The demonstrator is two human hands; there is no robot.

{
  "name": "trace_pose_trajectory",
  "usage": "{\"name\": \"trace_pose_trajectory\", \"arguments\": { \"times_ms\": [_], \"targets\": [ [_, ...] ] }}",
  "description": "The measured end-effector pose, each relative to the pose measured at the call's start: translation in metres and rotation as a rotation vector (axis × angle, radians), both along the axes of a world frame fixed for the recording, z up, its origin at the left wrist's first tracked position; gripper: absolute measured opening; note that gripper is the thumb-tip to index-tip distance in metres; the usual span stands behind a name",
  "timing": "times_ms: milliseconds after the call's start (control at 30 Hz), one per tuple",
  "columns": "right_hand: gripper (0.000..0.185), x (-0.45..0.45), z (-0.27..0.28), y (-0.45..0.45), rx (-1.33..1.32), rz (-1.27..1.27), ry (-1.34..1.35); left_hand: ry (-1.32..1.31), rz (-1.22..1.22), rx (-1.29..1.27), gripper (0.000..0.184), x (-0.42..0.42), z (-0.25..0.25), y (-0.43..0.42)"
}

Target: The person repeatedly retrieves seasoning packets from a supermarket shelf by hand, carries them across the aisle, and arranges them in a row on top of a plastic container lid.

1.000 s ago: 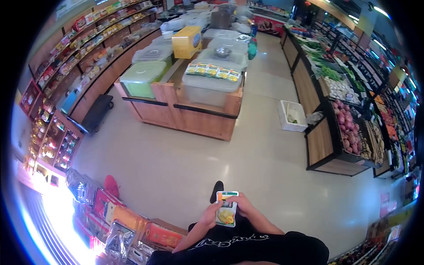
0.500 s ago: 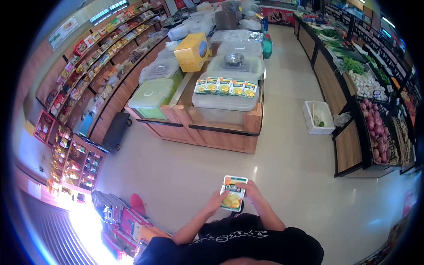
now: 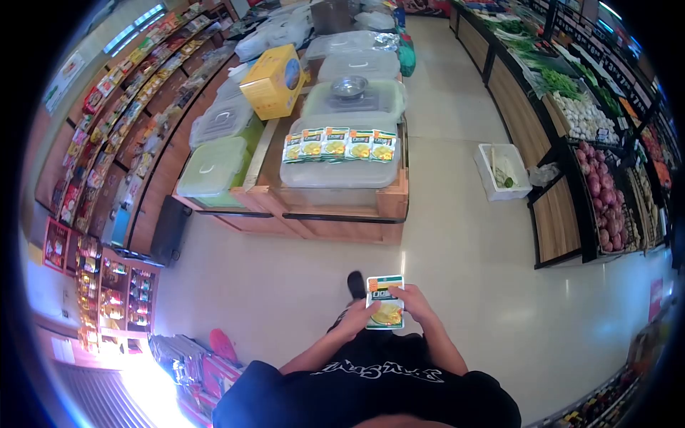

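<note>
In front of my chest, a food packet (image 3: 386,311) with a white and green front and a yellow picture is held upright between both hands. My left hand (image 3: 357,318) grips its left edge, thumb over the front. On its right edge, my right hand (image 3: 414,302) is closed, with the thumb near the upper part. Whether it is one packet or a small stack I cannot tell. Similar packets (image 3: 335,145) lie in a row on a clear-lidded plastic bin (image 3: 335,175) ahead of me.
A yellow box (image 3: 270,84) and a metal bowl (image 3: 349,87) sit on the bin display. Snack shelves (image 3: 121,135) line the left. At right stand a vegetable counter (image 3: 560,228) and, on the floor, a white crate (image 3: 492,187). A dark trolley (image 3: 169,228) is at left.
My view has turned slightly right and I have moved nearer the bins. One foot now shows ahead of me. The packet stays in both hands, now more upright.
</note>
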State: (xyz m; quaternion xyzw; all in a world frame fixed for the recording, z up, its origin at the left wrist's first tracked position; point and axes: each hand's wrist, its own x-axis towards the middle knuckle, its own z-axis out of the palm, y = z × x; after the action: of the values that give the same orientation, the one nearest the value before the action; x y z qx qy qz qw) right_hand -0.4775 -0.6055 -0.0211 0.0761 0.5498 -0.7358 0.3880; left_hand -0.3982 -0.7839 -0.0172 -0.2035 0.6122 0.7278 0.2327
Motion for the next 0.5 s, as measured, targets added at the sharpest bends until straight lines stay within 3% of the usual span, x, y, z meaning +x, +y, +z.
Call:
{"name": "trace_pose_trajectory", "arguments": {
  "times_ms": [167,267,333,500],
  "targets": [
    [0.026,-0.051,-0.012,-0.007,-0.031,-0.194,-0.042,0.164,-0.173,-0.001,0.033,-0.073,-0.022,-0.018],
    [0.025,-0.093,-0.022,-0.02,0.047,-0.291,-0.026,0.072,-0.201,0.1,0.032,-0.138,-0.009,-0.034],
    [0.025,-0.137,-0.029,-0.039,0.123,-0.334,0.035,0.122,-0.13,0.029,0.03,-0.191,-0.01,-0.046],
    [0.027,-0.254,0.006,-0.084,0.258,-0.139,0.225,0.33,-0.087,-0.139,0.031,-0.323,-0.031,-0.101]
  ]
}}
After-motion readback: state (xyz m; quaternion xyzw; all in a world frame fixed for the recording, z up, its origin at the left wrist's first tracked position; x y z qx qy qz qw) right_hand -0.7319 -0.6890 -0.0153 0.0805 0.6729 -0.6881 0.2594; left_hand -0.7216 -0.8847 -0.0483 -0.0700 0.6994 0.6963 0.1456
